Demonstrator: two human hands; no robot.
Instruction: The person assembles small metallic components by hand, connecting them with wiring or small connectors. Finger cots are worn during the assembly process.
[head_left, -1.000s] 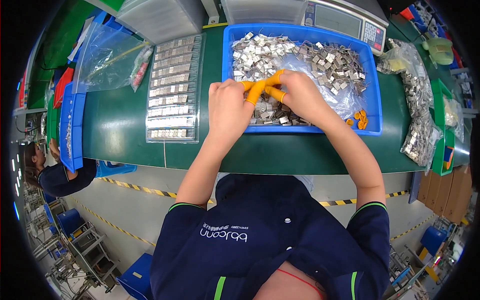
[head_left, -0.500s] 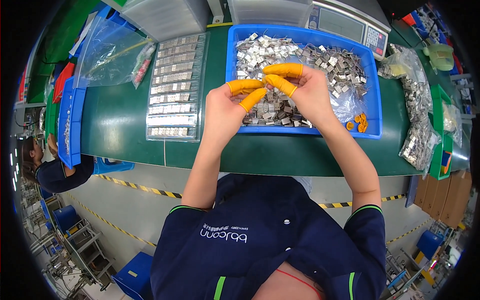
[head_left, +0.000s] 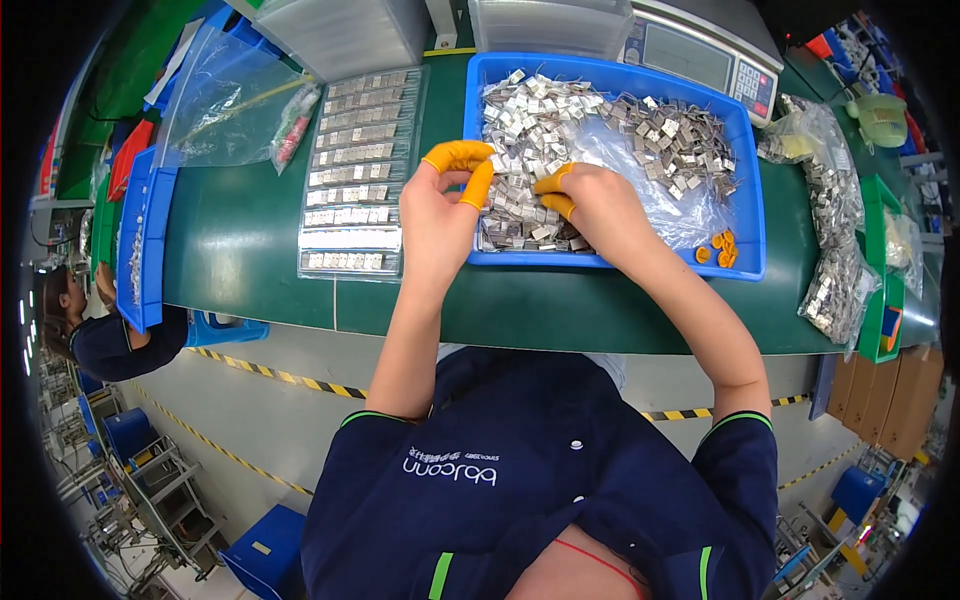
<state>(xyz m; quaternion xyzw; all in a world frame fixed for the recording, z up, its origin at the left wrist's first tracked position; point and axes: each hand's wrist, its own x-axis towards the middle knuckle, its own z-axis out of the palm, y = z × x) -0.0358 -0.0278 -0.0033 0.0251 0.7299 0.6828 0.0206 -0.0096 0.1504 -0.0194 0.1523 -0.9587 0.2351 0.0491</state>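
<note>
Both hands work at the blue bin (head_left: 752, 195), thumbs and forefingers capped in orange cots. Left hand (head_left: 430, 218) sits at the bin's left edge, between it and the clear tray (head_left: 413, 115); thumb and forefinger curve toward each other into a loop, tips close together over the nearest parts. Can't tell if a part is pinched there. Right hand (head_left: 603, 205) is over the bin, forearm crossing the front rim; thumb and forefinger point left, slightly parted, tips down at the pile. Can't tell if they have hold of anything.

Metal parts (head_left: 545, 110), small, silvery, with thin leads, fill the bin: below and between the two sets of fingertips, beyond the hands toward the back wall, plus another heap at back right. Clear plastic (head_left: 660, 205) lies in the bin just right of the right hand. Spare cots (head_left: 726, 250), orange, pile in the front right corner.

Tray stands left of the left hand, near it, similar parts set in rows. Scale (head_left: 690, 55) sits behind the bin. Bagged parts (head_left: 833, 190) lie along the right of the green table (head_left: 240, 240). Another blue bin (head_left: 150, 240) is at far left, a co-worker (head_left: 125, 345) beside it.
</note>
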